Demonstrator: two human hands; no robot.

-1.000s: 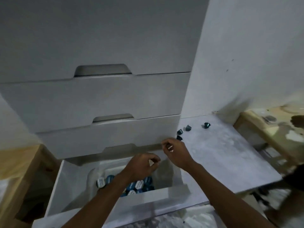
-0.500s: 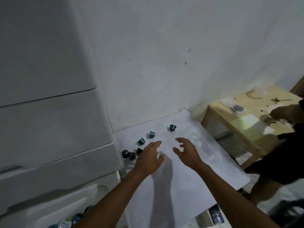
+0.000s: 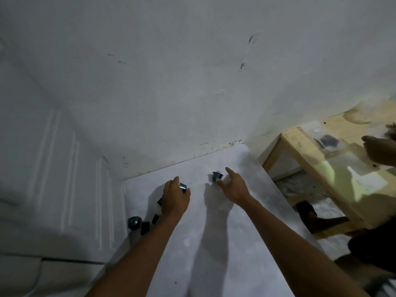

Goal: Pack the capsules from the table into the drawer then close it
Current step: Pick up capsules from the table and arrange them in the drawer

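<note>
Left hand: fingers curled round one dark capsule. Right hand: fingers spread, just beside a second capsule. Further capsules: clustered left of the left wrist. Surface: white table against a scuffed white wall. White drawer unit to the left, wooden table to the right.

Dark teal capsules loose on white table, mostly left edge

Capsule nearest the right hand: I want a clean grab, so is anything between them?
Nothing visible. The right hand is open just right of the capsule, thumb almost at it, only bare table between. The left hand pinches a second capsule.
</note>
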